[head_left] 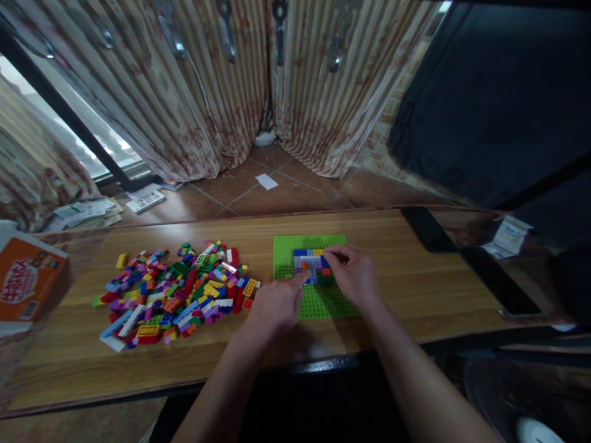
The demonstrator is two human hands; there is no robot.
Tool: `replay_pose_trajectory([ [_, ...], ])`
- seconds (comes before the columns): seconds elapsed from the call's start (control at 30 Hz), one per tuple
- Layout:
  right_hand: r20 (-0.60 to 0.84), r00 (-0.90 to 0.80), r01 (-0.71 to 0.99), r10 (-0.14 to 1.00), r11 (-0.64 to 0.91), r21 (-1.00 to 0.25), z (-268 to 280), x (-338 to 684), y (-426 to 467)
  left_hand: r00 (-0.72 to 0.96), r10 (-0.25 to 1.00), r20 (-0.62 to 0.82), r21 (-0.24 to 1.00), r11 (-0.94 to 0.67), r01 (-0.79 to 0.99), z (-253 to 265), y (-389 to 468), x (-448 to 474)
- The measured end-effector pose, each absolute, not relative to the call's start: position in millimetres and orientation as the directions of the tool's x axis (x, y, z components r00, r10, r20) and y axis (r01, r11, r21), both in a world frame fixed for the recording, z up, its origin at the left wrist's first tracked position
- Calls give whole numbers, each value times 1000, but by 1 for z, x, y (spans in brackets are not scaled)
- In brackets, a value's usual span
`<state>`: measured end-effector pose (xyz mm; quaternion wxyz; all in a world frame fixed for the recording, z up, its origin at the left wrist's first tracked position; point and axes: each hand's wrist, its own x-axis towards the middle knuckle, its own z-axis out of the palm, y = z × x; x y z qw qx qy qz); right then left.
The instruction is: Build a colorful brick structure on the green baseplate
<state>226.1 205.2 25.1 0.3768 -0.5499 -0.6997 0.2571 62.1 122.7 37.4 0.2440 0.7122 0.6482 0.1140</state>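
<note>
A green studded baseplate (284,249) lies on the wooden table before me, carrying a low build of coloured toy bricks (314,261) in blue, lilac, yellow, orange and other colours. My left hand (279,301) rests at the build's near left side. Its index finger stretches onto the bricks while the other fingers curl under, so anything in them is hidden. From the right, my right hand (354,274) pinches a small dark blue brick (325,258) at the build's upper right edge. Its shadow darkens the right part of the plate.
A wide pile of loose bricks (184,289) spreads over the table's left half. An orange and white box (28,277) stands at the far left. Two dark flat devices (427,227) lie to the right. Beyond the table are papers (87,212), tiled floor and curtains (207,92).
</note>
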Motion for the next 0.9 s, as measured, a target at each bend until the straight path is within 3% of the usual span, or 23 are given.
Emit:
replay_pose_trajectory([
  [0.13, 267, -88, 542, 960, 271, -795, 26, 229, 208, 140, 965, -220, 370, -50, 928, 42, 122, 71],
  [0.5, 285, -60, 538, 957, 272, -798, 25, 233, 211, 74, 960, -270, 186, -23, 982, 49, 120, 86],
  [0.7, 215, -35, 651, 976, 185, -736, 23, 234, 215, 40, 962, -270, 216, 20, 976, 47, 119, 88],
  [0.9, 172, -86, 722, 981, 181, -668, 17, 231, 215, 27, 973, -228, 336, 53, 940, 42, 117, 80],
])
